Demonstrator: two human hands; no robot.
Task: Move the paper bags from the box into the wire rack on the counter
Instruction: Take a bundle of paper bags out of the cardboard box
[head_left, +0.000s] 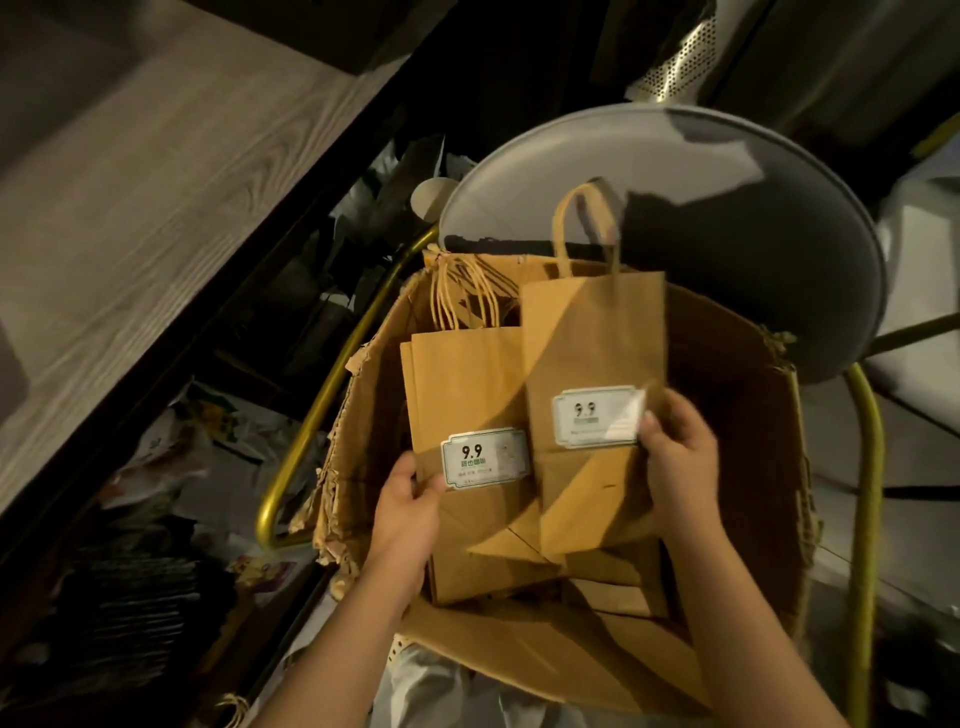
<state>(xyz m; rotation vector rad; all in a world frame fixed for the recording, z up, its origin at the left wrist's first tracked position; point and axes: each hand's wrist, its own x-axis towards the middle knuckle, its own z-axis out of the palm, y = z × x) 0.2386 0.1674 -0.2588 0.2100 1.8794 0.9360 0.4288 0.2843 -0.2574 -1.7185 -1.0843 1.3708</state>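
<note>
Bags (618, 592) of brown paper lie stacked flat inside a torn cardboard box (737, 395), and two of them are held up out of the stack. The left bag (462, 395) sits lower. The left hand (410, 514) grips its near left edge, with the thumb curled onto the front beside a white label (485, 457) printed "9.9". The right bag (592, 338) is raised higher and overlaps the left one. Its handle loop (584, 228) stands above the far rim of the box. The right hand (680, 457) pinches its right edge, with the thumb on a matching label (597, 415). A bunch of twisted handles (462, 296) shows at the far left of the box. Behind the box is a round grey surface (727, 208), and a brass-coloured tube (332, 374) curves around the box on both sides. To the far left runs a wood-grain worktop (130, 208), with dim clutter below it that is too dark to make out.
</note>
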